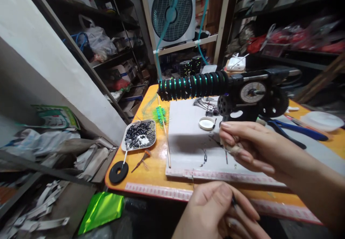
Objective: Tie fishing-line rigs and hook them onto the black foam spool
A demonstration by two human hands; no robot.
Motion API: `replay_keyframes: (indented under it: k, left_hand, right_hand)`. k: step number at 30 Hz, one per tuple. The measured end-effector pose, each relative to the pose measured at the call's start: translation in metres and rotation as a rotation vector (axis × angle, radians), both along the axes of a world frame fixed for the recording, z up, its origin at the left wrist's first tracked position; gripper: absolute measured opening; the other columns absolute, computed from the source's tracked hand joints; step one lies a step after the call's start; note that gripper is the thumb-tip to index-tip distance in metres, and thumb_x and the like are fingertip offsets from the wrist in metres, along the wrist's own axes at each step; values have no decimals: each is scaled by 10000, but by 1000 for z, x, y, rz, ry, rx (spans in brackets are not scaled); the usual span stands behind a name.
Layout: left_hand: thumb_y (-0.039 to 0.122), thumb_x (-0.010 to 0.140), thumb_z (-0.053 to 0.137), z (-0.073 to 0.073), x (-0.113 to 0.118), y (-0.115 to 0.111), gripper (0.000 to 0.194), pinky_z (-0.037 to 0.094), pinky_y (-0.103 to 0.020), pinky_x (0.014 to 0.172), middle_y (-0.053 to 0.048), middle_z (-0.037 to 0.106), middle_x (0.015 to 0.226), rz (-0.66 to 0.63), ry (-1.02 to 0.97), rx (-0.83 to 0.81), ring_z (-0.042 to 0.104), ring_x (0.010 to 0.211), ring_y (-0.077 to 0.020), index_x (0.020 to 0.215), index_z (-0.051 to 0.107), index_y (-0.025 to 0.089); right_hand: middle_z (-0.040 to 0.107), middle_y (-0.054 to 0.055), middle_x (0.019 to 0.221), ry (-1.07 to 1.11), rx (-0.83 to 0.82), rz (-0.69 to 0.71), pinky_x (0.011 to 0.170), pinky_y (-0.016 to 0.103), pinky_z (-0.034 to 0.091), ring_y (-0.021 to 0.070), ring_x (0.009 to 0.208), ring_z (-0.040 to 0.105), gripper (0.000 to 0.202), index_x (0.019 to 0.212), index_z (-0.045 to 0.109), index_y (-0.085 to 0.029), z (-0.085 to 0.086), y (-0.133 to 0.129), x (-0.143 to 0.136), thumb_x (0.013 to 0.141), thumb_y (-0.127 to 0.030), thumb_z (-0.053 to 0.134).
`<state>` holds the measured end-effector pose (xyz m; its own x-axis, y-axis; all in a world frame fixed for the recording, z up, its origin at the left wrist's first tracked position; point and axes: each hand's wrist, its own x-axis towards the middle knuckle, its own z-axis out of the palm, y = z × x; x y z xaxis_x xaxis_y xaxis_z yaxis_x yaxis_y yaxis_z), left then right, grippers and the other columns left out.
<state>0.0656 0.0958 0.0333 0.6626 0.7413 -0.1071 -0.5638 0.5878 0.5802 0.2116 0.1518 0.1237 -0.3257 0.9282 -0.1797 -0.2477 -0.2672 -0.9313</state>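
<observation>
At the table's front edge my left hand (215, 208) is closed in a pinch. A thin dark piece (234, 200) shows between its fingers; its kind cannot be made out. My right hand (250, 145), above the white board (185, 153), pinches a small crumpled off-white scrap (233, 149), perhaps cloth. Past its fingertips lies a round shallow lid (207, 123). A small black piece with thin wire ends (205, 158) rests on the board. Behind stands a black geared device with a dial (252, 92), its shaft carrying a row of black spools with shiny green line (192, 85).
On the orange table (159, 160) stand a tray of small black tubes (126, 146), a black ring (118, 172) and a green bristle brush (159, 115). Blue-handled pliers (302, 129) and a clear lid (322, 120) lie right. A measuring tape (159, 191) runs along the front.
</observation>
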Motion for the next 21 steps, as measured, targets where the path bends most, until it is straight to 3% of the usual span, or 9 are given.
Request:
replay_keyframes:
  k: [4, 13, 14, 16, 18, 19, 21]
  left_hand:
    - [749, 651, 727, 1, -9, -5, 665, 384, -168, 352, -99, 673, 530, -54, 144, -49, 569, 373, -118, 650, 670, 86]
    - [687, 724, 718, -5, -14, -9, 615, 438, -185, 440, -92, 688, 547, -101, 100, -43, 596, 423, -118, 686, 737, 73]
    - [673, 754, 696, -3, -14, -9, 604, 499, -214, 493, -113, 719, 582, -85, 74, -7, 654, 481, -147, 712, 753, 73]
    - [558, 842, 653, 8, -16, -6, 506, 597, -319, 742, -174, 795, 805, -11, 49, 140, 765, 769, -238, 832, 783, 69]
    - [392, 910, 606, 23, -19, 0, 372, 543, -411, 980, -178, 791, 1052, 79, 88, 292, 730, 1060, -287, 1063, 757, 87]
    - [344, 937, 575, 32, -20, 4, 362, 534, -431, 997, -161, 785, 1091, 103, 129, 333, 722, 1081, -283, 1184, 706, 115]
    - [361, 994, 491, 48, -21, 13, 392, 594, -390, 845, -126, 793, 1029, 100, 223, 375, 772, 877, -242, 1324, 587, 173]
  right_hand:
    - [464, -68, 439, 9, -9, 5, 247, 135, 90, 4, 269, 184, 439, 681, 536, -192, -1, 0, 2, 770, -556, 765]
    - [484, -51, 439, -7, 16, 8, 255, 148, 81, 13, 262, 205, 413, 679, 573, -187, 0, 0, 3, 819, -546, 721]
    - [487, -50, 443, -16, 29, 9, 255, 153, 85, 15, 264, 204, 410, 693, 592, -186, 0, 0, 3, 825, -555, 713]
    - [493, -47, 452, -59, 77, 5, 259, 162, 103, 22, 275, 218, 397, 756, 652, -181, 0, -2, 5, 832, -567, 703]
    - [493, -43, 455, -133, 146, -5, 274, 166, 139, 36, 300, 263, 394, 858, 711, -178, 2, -3, 7, 840, -572, 700]
    - [490, -42, 449, -174, 183, -4, 283, 168, 153, 43, 311, 285, 399, 908, 729, -179, 3, -3, 8, 845, -572, 699]
    - [472, -45, 423, -231, 242, 20, 292, 176, 161, 55, 317, 304, 410, 981, 750, -181, 8, -3, 9, 857, -568, 693]
